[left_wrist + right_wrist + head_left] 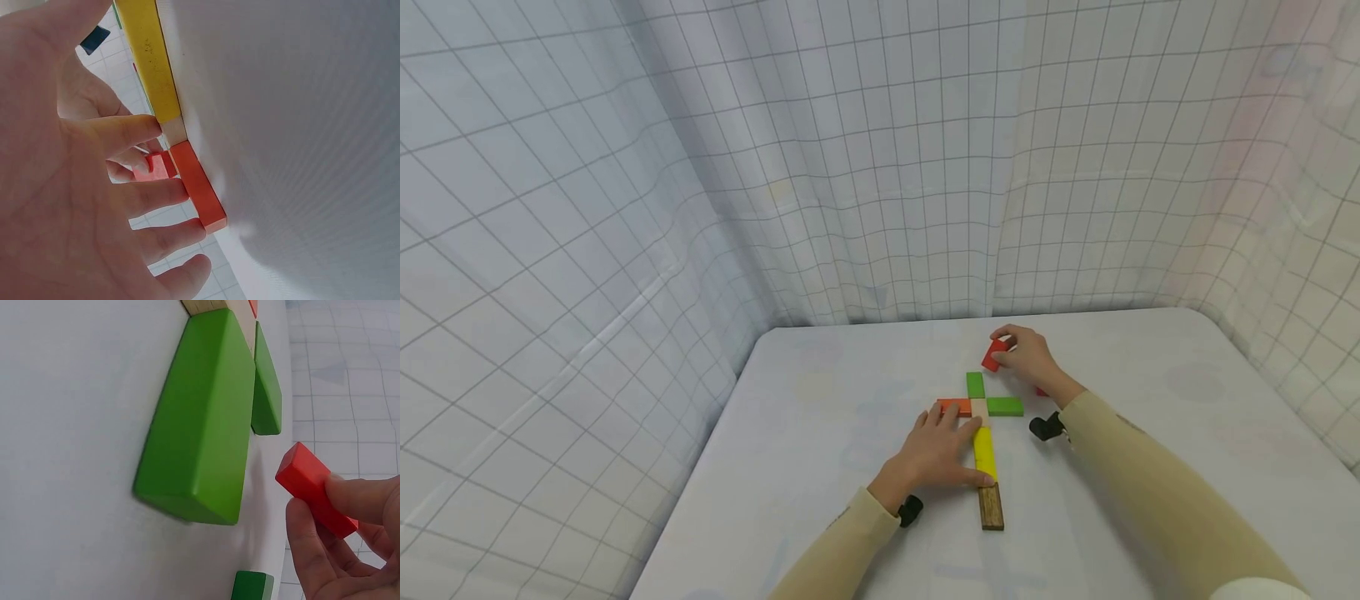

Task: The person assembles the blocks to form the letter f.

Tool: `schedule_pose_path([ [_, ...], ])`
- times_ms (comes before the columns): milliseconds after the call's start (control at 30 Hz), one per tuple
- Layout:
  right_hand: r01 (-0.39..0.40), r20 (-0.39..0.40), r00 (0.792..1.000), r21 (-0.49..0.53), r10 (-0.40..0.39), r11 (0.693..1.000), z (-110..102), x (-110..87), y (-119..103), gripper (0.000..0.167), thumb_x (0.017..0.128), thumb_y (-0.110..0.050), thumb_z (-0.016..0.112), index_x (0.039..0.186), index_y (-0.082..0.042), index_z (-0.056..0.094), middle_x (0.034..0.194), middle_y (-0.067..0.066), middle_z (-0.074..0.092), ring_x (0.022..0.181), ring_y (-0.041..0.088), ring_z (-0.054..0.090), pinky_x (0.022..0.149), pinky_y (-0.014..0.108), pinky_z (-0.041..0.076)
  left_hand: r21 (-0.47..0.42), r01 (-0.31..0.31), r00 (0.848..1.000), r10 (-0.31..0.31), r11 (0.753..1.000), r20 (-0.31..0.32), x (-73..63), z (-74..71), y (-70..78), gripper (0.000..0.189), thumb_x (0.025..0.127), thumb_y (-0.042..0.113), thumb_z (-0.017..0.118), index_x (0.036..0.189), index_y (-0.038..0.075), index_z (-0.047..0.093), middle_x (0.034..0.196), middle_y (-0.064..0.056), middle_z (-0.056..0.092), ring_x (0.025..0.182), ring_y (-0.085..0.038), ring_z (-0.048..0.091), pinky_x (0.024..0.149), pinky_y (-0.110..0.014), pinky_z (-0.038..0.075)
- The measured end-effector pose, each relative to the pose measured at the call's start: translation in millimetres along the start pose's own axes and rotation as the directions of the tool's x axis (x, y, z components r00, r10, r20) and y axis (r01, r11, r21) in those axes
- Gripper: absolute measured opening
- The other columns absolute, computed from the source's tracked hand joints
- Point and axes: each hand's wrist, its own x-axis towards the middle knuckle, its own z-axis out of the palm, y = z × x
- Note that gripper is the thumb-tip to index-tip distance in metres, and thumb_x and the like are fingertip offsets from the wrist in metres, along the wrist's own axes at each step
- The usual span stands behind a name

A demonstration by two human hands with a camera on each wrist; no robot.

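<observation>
My right hand pinches a red block between thumb and fingers, above the far part of the table; the right wrist view shows it tilted and off the surface. My left hand lies with fingers spread along a cross of blocks. Its fingertips touch the orange block and its index tip is at the pale wooden block in the middle. The thumb reaches where the yellow block meets the dark brown wooden block. One green block forms the far arm, another green block the right arm.
A second red piece shows partly under my right wrist. In the right wrist view a dark green block stands at the bottom edge. The white table ends at a checked curtain behind and at both sides.
</observation>
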Motion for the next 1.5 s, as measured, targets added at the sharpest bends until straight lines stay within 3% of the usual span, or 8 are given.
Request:
schedule_pose_path([
  [400, -0.045, 0.054, 0.997, -0.026, 0.047, 0.999, 9.7, 11.0, -6.7, 0.038, 0.096, -0.014, 0.069, 0.132, -0.004, 0.061, 0.114, 0.02, 0.063, 0.093, 0.031, 0.058, 0.081, 0.039, 0.053, 0.001, -0.012, 1.0, 0.012, 1.0, -0.009, 0.4, 1.8, -2.0, 0.097, 0.076, 0.085, 0.057, 0.155, 0.033, 0.037, 0.156, -0.008, 0.034, 0.144, -0.036, 0.025, 0.115, -0.054, 0.027],
  [767, -0.039, 0.048, 0.998, -0.067, 0.042, 0.997, 14.9, 16.0, -11.9, 0.038, 0.096, -0.012, 0.068, 0.132, 0.0, 0.062, 0.113, 0.021, 0.064, 0.091, 0.03, 0.058, 0.077, 0.036, 0.052, 0.001, -0.025, 0.999, 0.025, 1.0, -0.02, -2.2, -0.7, -2.3, 0.095, 0.078, 0.082, 0.059, 0.155, 0.031, 0.038, 0.155, -0.009, 0.035, 0.145, -0.037, 0.025, 0.115, -0.055, 0.028],
  [1067, -0.082, 0.068, 0.994, -0.082, 0.088, 0.993, 23.1, 19.0, -5.9, 0.036, 0.097, -0.015, 0.069, 0.13, -0.001, 0.065, 0.119, 0.019, 0.064, 0.106, 0.032, 0.056, 0.099, 0.047, 0.047, 0.001, -0.026, 0.999, 0.026, 1.0, -0.026, -2.3, 0.2, -1.2, 0.095, 0.079, 0.083, 0.057, 0.156, 0.031, 0.036, 0.157, -0.009, 0.032, 0.146, -0.037, 0.024, 0.115, -0.055, 0.027],
  [1500, -0.081, 0.071, 0.994, -0.081, 0.087, 0.993, 24.6, 19.9, -2.9, 0.036, 0.097, -0.018, 0.07, 0.128, -0.001, 0.066, 0.12, 0.018, 0.064, 0.108, 0.033, 0.056, 0.101, 0.049, 0.046, 0.016, -0.023, 0.999, 0.023, 1.0, -0.025, 0.0, 2.9, -2.1, 0.096, 0.078, 0.084, 0.056, 0.156, 0.032, 0.036, 0.157, -0.008, 0.032, 0.145, -0.036, 0.024, 0.115, -0.054, 0.027],
])
